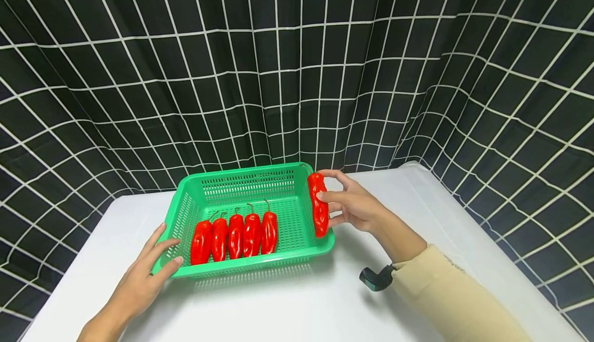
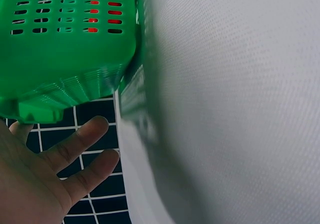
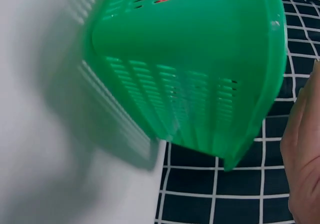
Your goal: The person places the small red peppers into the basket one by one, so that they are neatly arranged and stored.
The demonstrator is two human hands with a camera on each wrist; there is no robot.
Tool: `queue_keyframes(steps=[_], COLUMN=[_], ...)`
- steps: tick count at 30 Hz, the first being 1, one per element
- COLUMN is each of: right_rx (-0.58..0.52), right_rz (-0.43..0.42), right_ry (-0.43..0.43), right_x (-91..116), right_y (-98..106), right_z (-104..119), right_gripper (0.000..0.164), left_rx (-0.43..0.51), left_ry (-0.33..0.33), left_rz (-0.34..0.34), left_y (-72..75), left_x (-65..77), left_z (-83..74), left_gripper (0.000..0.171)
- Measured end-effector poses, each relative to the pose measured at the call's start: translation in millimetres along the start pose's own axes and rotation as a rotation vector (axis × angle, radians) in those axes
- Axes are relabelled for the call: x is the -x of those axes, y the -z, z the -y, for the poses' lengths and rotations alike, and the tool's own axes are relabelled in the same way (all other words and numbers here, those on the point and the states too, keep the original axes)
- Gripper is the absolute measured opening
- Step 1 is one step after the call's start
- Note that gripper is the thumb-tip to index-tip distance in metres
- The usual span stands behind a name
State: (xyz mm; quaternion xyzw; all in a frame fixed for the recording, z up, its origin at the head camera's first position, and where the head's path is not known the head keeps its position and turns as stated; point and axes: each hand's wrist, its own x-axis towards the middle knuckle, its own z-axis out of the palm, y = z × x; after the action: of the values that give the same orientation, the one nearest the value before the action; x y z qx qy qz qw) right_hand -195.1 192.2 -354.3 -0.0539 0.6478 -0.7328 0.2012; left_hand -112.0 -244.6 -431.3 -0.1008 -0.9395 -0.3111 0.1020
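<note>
My right hand (image 1: 353,202) pinches a glossy, long red pepper (image 1: 318,205) with a thin stem, upright over the right wall of the green basket (image 1: 260,263). Thumb and fingers press the pepper from its right side. Inside the basket, at the left and middle, several similar red peppers (image 1: 235,236) lie side by side in a row, stems pointing to the back. At the basket's left front corner rests my left hand (image 1: 141,280), its fingers spread and fairly straight about the rim. In the right wrist view only the edge of the right hand (image 3: 304,154) shows, and the held pepper is hidden.
The basket stands on a white-covered table (image 1: 278,306). Behind and on both sides hangs a black curtain (image 1: 278,84) with a white grid. A small dark device (image 1: 377,278) juts out below the right sleeve (image 1: 445,290).
</note>
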Motion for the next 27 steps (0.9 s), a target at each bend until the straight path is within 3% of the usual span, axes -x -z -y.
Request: queue_keyframes(steps=[13,27], right_rx=[0.072,0.163], right_rz=[-0.03,-0.002], right_ry=[-0.043,-0.038], right_x=[-16,-26], right_y=[-16,-42], right_z=[-9,-13], right_gripper=[0.065,0.066], left_rx=[-0.012,-0.008], left_ry=[0.0,0.004], left_rz=[0.0,0.002], left_y=[-0.1,-0.2], left_x=[0.5,-0.6], left_z=[-1.0,0.5], left_gripper=[0.041,0.041])
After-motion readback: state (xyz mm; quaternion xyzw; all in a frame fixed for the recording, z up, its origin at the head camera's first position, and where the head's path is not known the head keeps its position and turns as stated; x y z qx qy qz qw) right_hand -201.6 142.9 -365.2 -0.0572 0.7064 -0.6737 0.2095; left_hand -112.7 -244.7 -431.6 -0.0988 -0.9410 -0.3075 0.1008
